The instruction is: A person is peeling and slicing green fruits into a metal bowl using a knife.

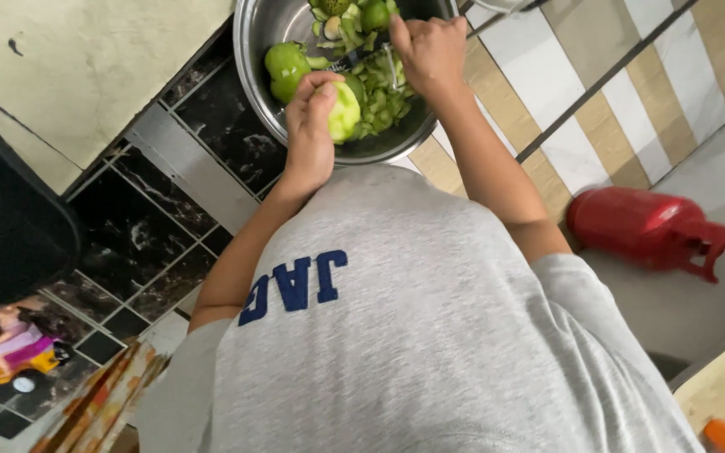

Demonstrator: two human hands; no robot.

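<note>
My left hand (310, 126) grips a partly peeled pale green fruit (344, 111) over a round steel bowl (255, 50). My right hand (430, 50) is closed on a metal peeler (389, 65) just right of the fruit, its blade pointing toward it. Inside the bowl lie green peel strips (379, 96) and whole green fruits (285, 65), with more at the bowl's far side. My grey shirt fills the lower middle of the view.
A red gas cylinder (648, 226) lies on its side at the right. A black-tiled counter (153, 210) runs under the bowl; a tiled wall (597, 101) is at right. A colourful toy car (10, 356) sits lower left, a dark object (2, 226) at left.
</note>
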